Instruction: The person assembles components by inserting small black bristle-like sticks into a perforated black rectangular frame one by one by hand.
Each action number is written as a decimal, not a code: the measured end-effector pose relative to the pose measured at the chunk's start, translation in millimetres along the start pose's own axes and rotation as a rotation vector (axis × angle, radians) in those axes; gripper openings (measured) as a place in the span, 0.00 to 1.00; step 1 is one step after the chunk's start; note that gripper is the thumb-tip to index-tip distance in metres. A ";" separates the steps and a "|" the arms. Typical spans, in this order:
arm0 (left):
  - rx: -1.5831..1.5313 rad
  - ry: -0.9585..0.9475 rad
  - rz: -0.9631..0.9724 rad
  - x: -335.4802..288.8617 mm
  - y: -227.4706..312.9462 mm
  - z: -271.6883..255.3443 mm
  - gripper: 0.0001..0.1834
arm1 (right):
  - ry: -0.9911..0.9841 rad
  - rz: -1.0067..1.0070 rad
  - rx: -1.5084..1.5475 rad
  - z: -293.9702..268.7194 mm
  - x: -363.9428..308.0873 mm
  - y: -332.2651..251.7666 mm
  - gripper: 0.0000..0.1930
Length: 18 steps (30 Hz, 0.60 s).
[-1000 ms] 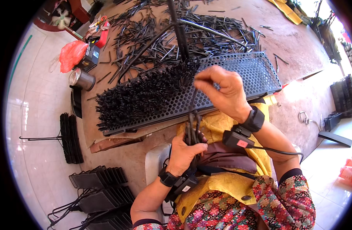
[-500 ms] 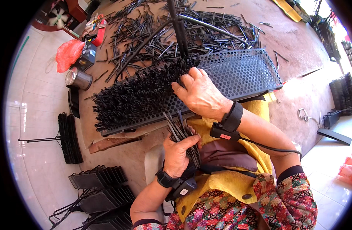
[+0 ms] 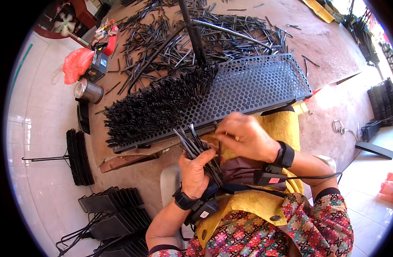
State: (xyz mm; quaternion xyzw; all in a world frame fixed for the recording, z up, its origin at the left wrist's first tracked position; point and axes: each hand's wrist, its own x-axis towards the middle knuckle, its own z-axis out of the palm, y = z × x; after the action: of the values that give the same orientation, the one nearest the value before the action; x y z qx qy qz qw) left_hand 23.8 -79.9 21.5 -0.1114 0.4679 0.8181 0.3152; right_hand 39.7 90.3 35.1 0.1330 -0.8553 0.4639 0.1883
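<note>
My left hand (image 3: 195, 171) is closed around a bundle of thin black strips (image 3: 190, 143), their tips fanned toward the board. My right hand (image 3: 248, 136), slightly blurred, is just right of the bundle with fingers pinched together. A single dark strip (image 3: 219, 147) shows upright at its fingertips. Beyond both hands lies a long black perforated board (image 3: 256, 83), tilted across the table edge. Dense black bristles (image 3: 155, 107) fill its left part, standing up from the holes. Its right part shows bare round holes. A black pole with a forked brace (image 3: 192, 32) rises behind the board.
Loose black strips (image 3: 162, 43) are heaped over the brown table (image 3: 329, 51). At the table's left edge stand a metal can (image 3: 88, 91), a red plastic bag (image 3: 77, 65) and a dark box (image 3: 95, 66). Stacked black boards (image 3: 115, 218) with wire handles stand at lower left.
My right hand has moved from the edge of the bristles down and right, to beside the bundle. My left hand has stayed nearly in place with its strips.
</note>
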 end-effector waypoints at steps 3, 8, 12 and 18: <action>0.000 0.008 0.017 1.0 -2.9 -3.2 0.10 | 0.248 -0.138 -0.226 -18.7 21.6 5.5 0.07; 0.042 -0.066 -0.023 1.0 -3.1 -3.2 0.10 | 0.446 -0.377 -0.452 -19.7 55.5 21.5 0.12; 0.012 -0.054 -0.033 -0.7 -0.7 0.0 0.11 | 0.399 -0.484 -0.526 -6.8 60.1 32.4 0.16; 0.065 -0.009 0.002 -0.3 -1.8 -2.1 0.12 | 0.260 -0.626 -0.575 -2.1 65.1 25.6 0.19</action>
State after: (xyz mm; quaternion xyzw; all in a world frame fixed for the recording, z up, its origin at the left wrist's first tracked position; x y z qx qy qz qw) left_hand 24.9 -81.2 19.3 -0.0969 0.4929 0.8032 0.3201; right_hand -28.3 102.3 46.1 0.2684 -0.8372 0.1409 0.4552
